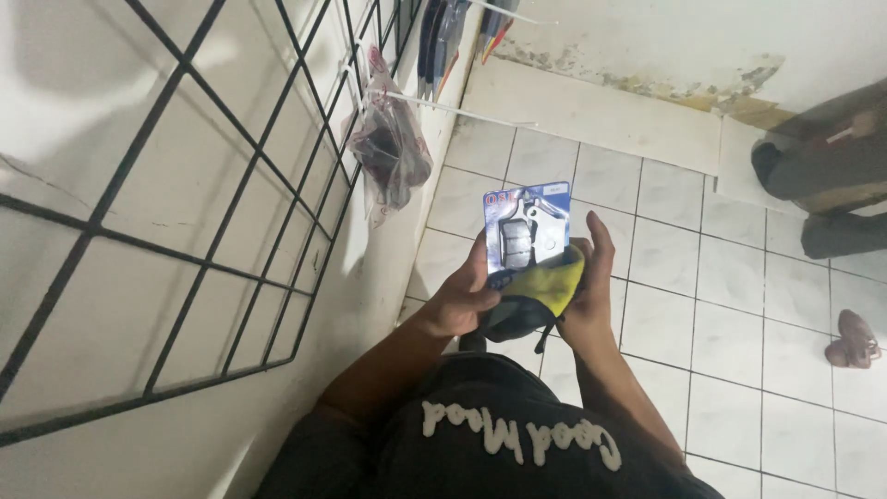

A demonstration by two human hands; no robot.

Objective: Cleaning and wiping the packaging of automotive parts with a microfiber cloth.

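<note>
My left hand (pixel 459 298) grips the lower left edge of a blue blister card (pixel 526 227) carrying grey metal parts under clear plastic. My right hand (pixel 589 286) holds a yellow and dark cloth (pixel 547 286) bunched under the card's lower end, fingers pointing up along its right side. Both hands are in front of my chest, above a white tiled floor (pixel 730 268).
A black wire grid rack (pixel 194 222) covers the white wall at left. A clear bag with dark parts (pixel 393 148) hangs from a hook on it, with more packaged items (pixel 439 37) further along. Another person's legs (pixel 827 189) and a shoe (pixel 855 337) are at right.
</note>
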